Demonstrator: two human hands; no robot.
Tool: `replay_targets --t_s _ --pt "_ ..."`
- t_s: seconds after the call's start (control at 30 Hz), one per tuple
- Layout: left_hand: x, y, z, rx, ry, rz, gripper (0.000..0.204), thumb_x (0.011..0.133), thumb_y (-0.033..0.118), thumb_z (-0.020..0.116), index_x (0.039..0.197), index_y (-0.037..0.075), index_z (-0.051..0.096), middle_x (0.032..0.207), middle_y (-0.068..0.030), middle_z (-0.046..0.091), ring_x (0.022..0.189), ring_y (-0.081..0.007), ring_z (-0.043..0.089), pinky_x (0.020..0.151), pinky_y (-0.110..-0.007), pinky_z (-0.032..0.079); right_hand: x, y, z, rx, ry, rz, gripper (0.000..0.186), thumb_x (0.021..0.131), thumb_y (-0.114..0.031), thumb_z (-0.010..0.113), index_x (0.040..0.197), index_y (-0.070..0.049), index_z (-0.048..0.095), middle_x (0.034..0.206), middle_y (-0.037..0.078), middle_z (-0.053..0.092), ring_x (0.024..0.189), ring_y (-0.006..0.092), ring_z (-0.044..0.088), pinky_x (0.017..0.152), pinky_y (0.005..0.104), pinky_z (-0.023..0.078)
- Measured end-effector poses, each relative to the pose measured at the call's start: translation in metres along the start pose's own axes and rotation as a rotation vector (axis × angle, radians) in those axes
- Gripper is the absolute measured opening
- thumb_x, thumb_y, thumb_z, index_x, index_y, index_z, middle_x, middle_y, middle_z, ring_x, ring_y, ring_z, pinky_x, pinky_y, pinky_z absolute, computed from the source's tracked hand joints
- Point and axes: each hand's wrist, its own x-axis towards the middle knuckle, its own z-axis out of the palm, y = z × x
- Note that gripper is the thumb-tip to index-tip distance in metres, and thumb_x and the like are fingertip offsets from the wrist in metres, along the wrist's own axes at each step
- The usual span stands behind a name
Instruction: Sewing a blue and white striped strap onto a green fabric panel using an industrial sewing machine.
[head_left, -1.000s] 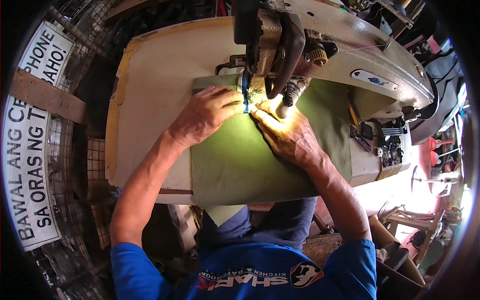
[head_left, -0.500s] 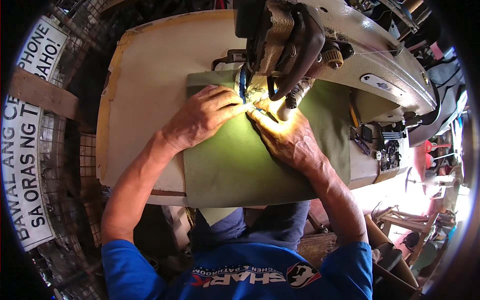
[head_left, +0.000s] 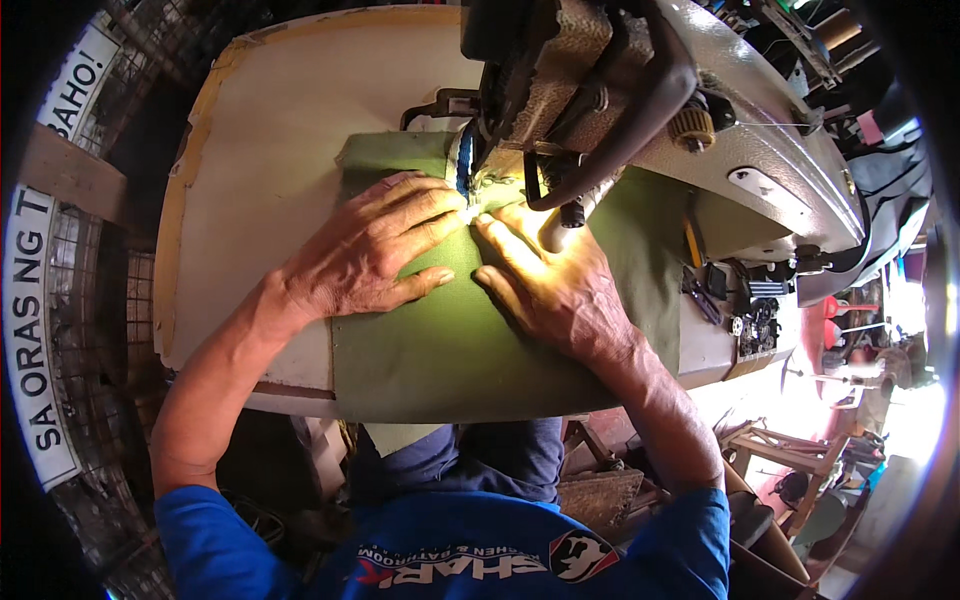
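Observation:
A large green cloth (head_left: 430,365) lies over the sewing machine's bed and hangs past the table's front edge. My left hand (head_left: 385,245) rests flat on its left part, fingers stretched towards the presser foot and thumb spread apart. Just right of the needle area, my right hand (head_left: 565,290) presses the cloth with its fingers extended. The fingertips of both hands come close together in the lamp's bright spot. A blue strip with a white edge (head_left: 463,165) runs along the cloth beside the foot. The sewing machine's head (head_left: 560,90) hides the needle.
The pale tabletop (head_left: 260,170) with a taped edge spreads left. The machine's arm (head_left: 770,130) reaches to the right. Beyond the cloth's right edge are an orange-handled tool (head_left: 694,240) and small metal parts (head_left: 757,328). A wire mesh wall with a printed sign (head_left: 40,340) stands left.
My left fingers have gone from pinching at the cloth near the foot to lying flat, the thumb now spread. My right thumb and fingers are spread on the cloth. The view has shifted slightly.

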Motion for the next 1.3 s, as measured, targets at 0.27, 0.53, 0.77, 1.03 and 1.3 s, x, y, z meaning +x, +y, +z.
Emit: replay_targets --t_s 0.27,0.53,0.77,1.03,1.3 --pt "0.004 -0.003 -0.003 0.007 0.0 0.006 0.05 0.081 0.026 0.074 0.121 -0.001 0.063 0.123 -0.0165 0.063 0.119 -0.0326 0.057 0.107 -0.044 0.043 0.012 0.008 -0.006 -0.024 -0.021 -0.082 0.042 0.091 -0.032 0.064 0.12 -0.001 0.066 0.099 0.013 0.066 0.099 0.0333 0.059 0.095 0.0476 0.044" --pt "0.006 -0.013 -0.003 -0.034 -0.006 0.037 0.051 0.079 0.024 0.077 0.12 -0.002 0.062 0.123 -0.0161 0.062 0.119 -0.0324 0.056 0.106 -0.043 0.044 -0.043 0.013 -0.079 -0.088 -0.121 0.178 0.041 0.082 -0.025 0.076 0.119 -0.007 0.067 0.112 0.015 0.068 0.114 0.0331 0.06 0.1 0.0439 0.046" --pt "0.011 -0.016 -0.002 0.007 0.025 0.05 0.054 0.078 0.023 0.078 0.123 0.0 0.061 0.122 -0.0153 0.06 0.117 -0.0312 0.056 0.107 -0.042 0.044 -0.089 0.156 -0.29 -0.874 0.354 0.379 0.034 0.105 -0.023 0.046 0.133 -0.011 0.061 0.131 0.005 0.064 0.12 0.0191 0.06 0.104 0.0334 0.044" --pt "0.008 -0.012 0.0 0.016 0.012 0.006 0.054 0.078 0.022 0.077 0.124 0.001 0.059 0.128 -0.0147 0.055 0.12 -0.0308 0.054 0.108 -0.042 0.043 -0.113 0.377 -0.331 -0.454 0.077 0.741 0.05 0.097 -0.048 0.054 0.115 -0.004 0.07 0.101 0.016 0.072 0.094 0.0217 0.067 0.086 0.0344 0.049" --pt "0.009 -0.008 0.003 0.015 0.004 -0.031 0.052 0.08 0.019 0.075 0.124 -0.002 0.058 0.129 -0.0178 0.055 0.123 -0.0328 0.053 0.11 -0.042 0.042 -0.13 0.405 -0.347 -0.702 -0.154 0.483 0.044 0.092 -0.001 0.05 0.136 -0.004 0.053 0.109 0.023 0.068 0.097 0.0359 0.068 0.085 0.0389 0.053"
